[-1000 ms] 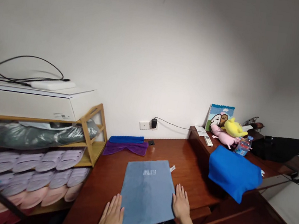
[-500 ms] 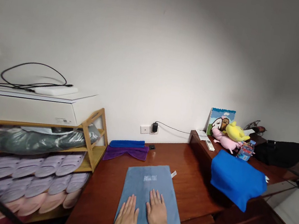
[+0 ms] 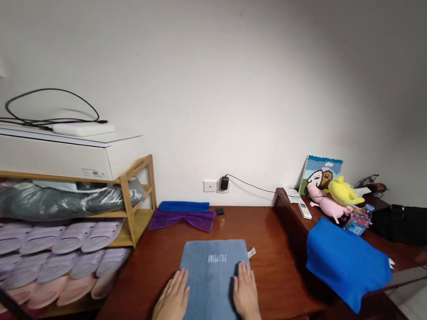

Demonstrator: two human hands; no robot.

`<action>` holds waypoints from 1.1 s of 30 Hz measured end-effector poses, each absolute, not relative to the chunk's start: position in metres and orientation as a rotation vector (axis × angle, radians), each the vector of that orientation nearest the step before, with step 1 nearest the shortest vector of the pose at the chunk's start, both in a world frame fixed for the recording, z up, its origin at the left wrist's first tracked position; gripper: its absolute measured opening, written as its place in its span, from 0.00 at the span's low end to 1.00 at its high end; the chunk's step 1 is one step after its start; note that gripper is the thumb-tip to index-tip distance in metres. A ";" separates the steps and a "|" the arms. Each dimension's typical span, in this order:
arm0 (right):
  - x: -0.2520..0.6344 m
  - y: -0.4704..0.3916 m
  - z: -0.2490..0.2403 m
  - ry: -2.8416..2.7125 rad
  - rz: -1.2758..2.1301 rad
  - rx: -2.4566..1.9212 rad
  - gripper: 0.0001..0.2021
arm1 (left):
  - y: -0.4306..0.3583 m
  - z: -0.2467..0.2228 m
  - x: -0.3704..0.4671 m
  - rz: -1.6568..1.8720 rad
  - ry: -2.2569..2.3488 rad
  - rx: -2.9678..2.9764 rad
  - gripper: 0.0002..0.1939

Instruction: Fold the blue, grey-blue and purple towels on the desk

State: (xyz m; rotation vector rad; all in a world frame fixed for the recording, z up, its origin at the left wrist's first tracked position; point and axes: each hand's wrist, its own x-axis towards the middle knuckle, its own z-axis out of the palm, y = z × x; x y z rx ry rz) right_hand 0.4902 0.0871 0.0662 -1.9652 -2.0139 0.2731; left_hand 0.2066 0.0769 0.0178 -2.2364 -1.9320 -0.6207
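A grey-blue towel (image 3: 209, 298) with white lettering, upside down from here, lies spread flat on the brown wooden desk (image 3: 148, 273). A small white tag sticks out at its far right corner. My left hand (image 3: 171, 303) rests flat along the towel's left edge, fingers straight and pointing away from me. At the right edge lies my right hand (image 3: 245, 293), palm down with its fingers stretched out. Neither hand grips anything. Behind the towel are a purple cloth (image 3: 182, 219) and a folded blue cloth (image 3: 184, 207), side by side near the wall.
A bright blue cloth (image 3: 346, 263) hangs over the raised desk part at right, near a water bottle (image 3: 359, 220), plush toys (image 3: 331, 205) and a remote (image 3: 304, 211). On the left, a wooden rack (image 3: 132, 206) holds slippers and a white box (image 3: 45, 156). A black charger (image 3: 224, 183) sits in the wall socket.
My hands have moved apart, from the towel's middle out to its left and right edges. The view has shifted slightly, and the towel still lies flat.
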 end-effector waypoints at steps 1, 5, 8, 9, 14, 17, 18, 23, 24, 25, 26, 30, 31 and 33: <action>0.472 0.093 0.066 -2.047 0.278 -1.889 0.31 | 0.088 0.027 0.218 -0.627 -1.876 -2.301 0.32; 0.425 0.112 0.056 -2.162 0.339 -1.689 0.30 | 0.114 0.027 0.237 -0.532 -1.839 -2.453 0.31; 0.443 0.117 0.047 -2.193 0.379 -1.763 0.31 | 0.111 -0.003 0.211 -0.526 -2.013 -2.267 0.31; 0.457 0.117 0.046 -2.180 0.377 -1.824 0.31 | 0.108 -0.013 0.199 -0.546 -2.041 -2.200 0.32; 0.512 0.122 0.060 -2.051 0.366 -2.068 0.32 | 0.105 -0.027 0.164 -0.648 -1.960 -2.136 0.32; 0.498 0.136 0.074 -2.021 0.326 -1.984 0.32 | 0.129 -0.007 0.184 -0.718 -1.898 -2.174 0.31; 0.485 0.143 0.078 -2.027 0.312 -1.931 0.32 | 0.140 0.001 0.196 -0.727 -1.859 -2.223 0.31; 0.413 0.188 0.074 -2.103 0.354 -1.704 0.31 | 0.200 0.020 0.241 -0.641 -1.789 -2.426 0.30; 0.406 0.197 0.069 -2.125 0.374 -1.681 0.31 | 0.210 0.017 0.241 -0.619 -1.827 -2.419 0.30; 0.403 0.204 0.063 -2.145 0.389 -1.671 0.31 | 0.217 0.012 0.237 -0.603 -1.872 -2.399 0.31; 0.405 0.211 0.057 -2.158 0.397 -1.678 0.31 | 0.223 0.006 0.230 -0.596 -1.920 -2.368 0.31; 0.448 0.230 0.044 -2.104 0.361 -1.879 0.32 | 0.234 -0.015 0.196 -0.609 -2.081 -2.230 0.34; 0.463 0.234 0.044 -2.066 0.349 -1.957 0.32 | 0.234 -0.017 0.190 -0.613 -2.099 -2.212 0.34; 0.488 0.238 0.046 -2.011 0.346 -2.073 0.33 | 0.232 -0.018 0.185 -0.613 -2.111 -2.199 0.35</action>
